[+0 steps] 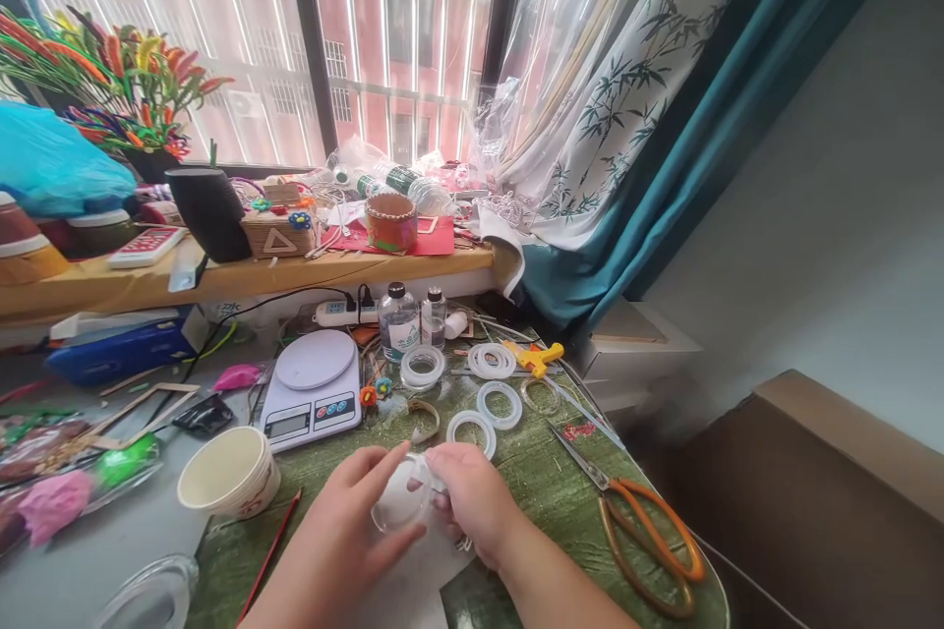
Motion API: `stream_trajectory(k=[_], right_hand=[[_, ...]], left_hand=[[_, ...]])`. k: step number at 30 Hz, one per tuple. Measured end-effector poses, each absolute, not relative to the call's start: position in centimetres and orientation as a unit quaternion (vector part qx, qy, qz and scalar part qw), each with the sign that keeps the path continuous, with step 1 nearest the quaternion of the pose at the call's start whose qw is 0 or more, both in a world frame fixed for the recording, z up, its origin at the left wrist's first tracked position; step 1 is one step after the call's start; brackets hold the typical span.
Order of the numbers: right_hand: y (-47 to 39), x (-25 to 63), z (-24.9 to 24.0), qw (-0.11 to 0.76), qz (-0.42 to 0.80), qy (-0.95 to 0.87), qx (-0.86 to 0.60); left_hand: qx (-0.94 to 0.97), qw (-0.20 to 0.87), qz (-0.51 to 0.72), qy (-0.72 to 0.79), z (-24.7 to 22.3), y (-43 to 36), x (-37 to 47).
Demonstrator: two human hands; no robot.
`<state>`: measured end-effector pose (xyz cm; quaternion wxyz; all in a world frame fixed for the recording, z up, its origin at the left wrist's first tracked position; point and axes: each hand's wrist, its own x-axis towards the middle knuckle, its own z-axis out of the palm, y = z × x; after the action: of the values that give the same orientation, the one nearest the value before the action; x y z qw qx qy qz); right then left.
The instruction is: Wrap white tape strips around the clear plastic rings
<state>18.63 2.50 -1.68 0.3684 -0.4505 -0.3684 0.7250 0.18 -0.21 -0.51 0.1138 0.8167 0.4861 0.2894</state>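
Observation:
Near the bottom centre, a clear round ring (399,503) is held over a white sheet (413,575) on the green mat. My right hand (472,496) pinches the ring's upper right side, with its thumb on top and curled fingers below. My left hand (354,521) is on the ring's left side, thumb and fingers spread apart; contact with the ring is hard to make out. Just beyond the hands lie a white silicone ring mould (472,419) and a small tan band (426,436).
A white scale (314,388), stacked paper cups (234,484) and a red pencil (271,555) lie left. Orange-handled scissors (653,550) lie right. Behind stand a yellow glue gun (537,358), more ring moulds (423,368) and bottles (399,322), below a cluttered wooden ledge (413,265).

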Motion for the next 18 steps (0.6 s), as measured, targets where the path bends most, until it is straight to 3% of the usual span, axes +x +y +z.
stream_trajectory(k=[8, 18], right_hand=[[2.5, 18.5, -2.2, 0.376, 0.716, -0.382, -0.447], [2.6, 19.0, -1.3, 0.374, 0.577, -0.526, -0.501]], left_hand=[[0.792, 0.140, 0.285, 0.520, -0.4, 0.0, 0.3], [0.782, 0.222, 0.245, 0.528, 0.7, -0.7, 0.2]])
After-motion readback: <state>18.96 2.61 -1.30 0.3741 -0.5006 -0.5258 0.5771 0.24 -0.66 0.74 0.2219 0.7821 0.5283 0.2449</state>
